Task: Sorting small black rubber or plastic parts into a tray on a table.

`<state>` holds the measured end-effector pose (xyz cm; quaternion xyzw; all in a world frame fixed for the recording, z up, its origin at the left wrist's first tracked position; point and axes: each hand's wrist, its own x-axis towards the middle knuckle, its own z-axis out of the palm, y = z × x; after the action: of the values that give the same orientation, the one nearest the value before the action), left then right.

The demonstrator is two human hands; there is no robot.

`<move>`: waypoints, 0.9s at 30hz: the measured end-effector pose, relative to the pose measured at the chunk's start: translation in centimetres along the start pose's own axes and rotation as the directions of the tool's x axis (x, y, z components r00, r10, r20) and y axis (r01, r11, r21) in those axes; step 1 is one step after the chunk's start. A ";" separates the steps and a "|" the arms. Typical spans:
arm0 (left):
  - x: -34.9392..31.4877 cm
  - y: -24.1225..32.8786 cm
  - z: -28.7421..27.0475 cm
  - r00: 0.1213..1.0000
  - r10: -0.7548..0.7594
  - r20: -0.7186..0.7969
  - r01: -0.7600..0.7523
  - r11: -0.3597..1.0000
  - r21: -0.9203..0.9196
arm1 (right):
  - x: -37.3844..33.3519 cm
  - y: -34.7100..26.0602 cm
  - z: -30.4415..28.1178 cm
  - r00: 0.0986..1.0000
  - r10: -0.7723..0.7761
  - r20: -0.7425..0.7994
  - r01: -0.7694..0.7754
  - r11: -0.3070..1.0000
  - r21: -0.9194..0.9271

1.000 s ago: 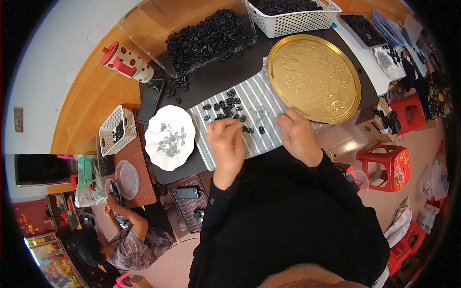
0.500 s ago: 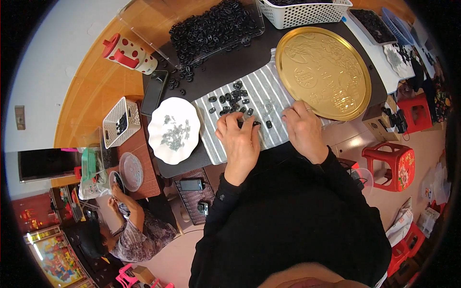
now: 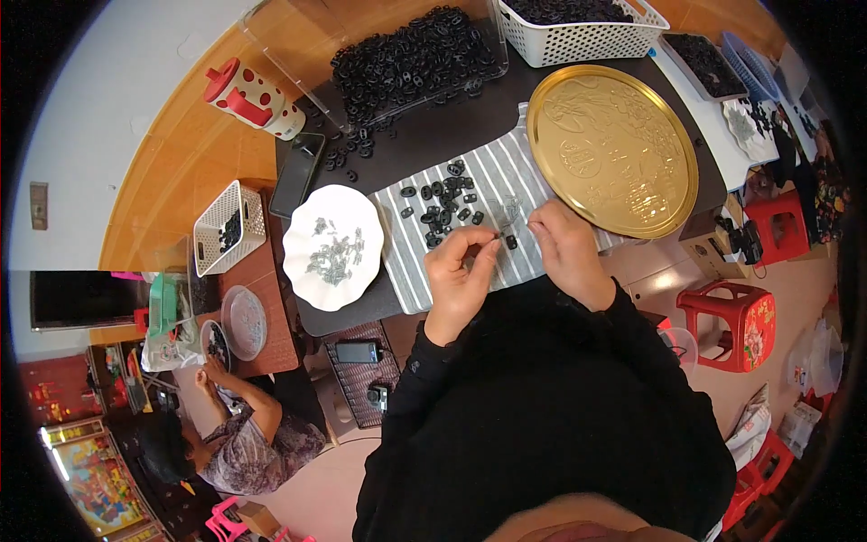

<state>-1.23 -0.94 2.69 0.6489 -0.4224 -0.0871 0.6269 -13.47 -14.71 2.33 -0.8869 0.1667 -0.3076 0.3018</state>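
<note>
My left hand point(image 3: 461, 274) is over the near edge of a grey striped cloth point(image 3: 411, 262), thumb and fingers pinched on a small black piece point(image 3: 497, 236). My right hand point(image 3: 566, 248) is close beside it, fingertips curled toward the same spot; what it holds is hidden. Several small black plastic pieces point(image 3: 444, 202) lie scattered on the cloth just beyond both hands. A white scalloped plate point(image 3: 332, 246) with small grey parts sits to the left of the cloth.
A round gold tray point(image 3: 612, 148) lies to the right. A clear bin of black pieces point(image 3: 406, 61), a white basket point(image 3: 578, 32) and a red dotted cup point(image 3: 250, 98) stand behind. A phone point(image 3: 297, 174) lies by the plate. Another person point(image 3: 226, 434) works at lower left. Red stools point(image 3: 731, 316) stand right.
My left hand has drawn back from the scattered pieces toward me with a small black piece pinched in it. Both hands have come closer together.
</note>
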 end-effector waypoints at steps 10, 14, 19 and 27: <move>-0.5 -1.5 0.5 0.988 -0.147 0.050 0.155 0.952 -0.265 | 0.9 -1.1 2.6 0.989 0.130 0.063 -0.142 0.795 0.590; -0.5 -1.6 0.6 0.979 -0.201 0.047 0.205 0.924 -0.322 | 0.9 -1.2 2.8 0.986 0.146 0.075 -0.162 0.796 0.583; -0.7 -1.7 0.6 0.977 -0.210 0.042 0.211 0.913 -0.349 | 0.9 -1.3 3.0 0.998 0.063 0.001 -0.055 0.866 0.498; -0.7 -1.9 0.6 0.972 -0.233 0.036 0.226 0.880 -0.417 | 0.7 -1.5 3.3 0.996 0.090 -0.011 -0.072 0.854 0.515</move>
<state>-1.27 -1.21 0.56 0.5455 -0.3092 -0.2443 0.7397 -10.61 -12.47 1.51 -0.7609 0.1211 -0.3432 0.5372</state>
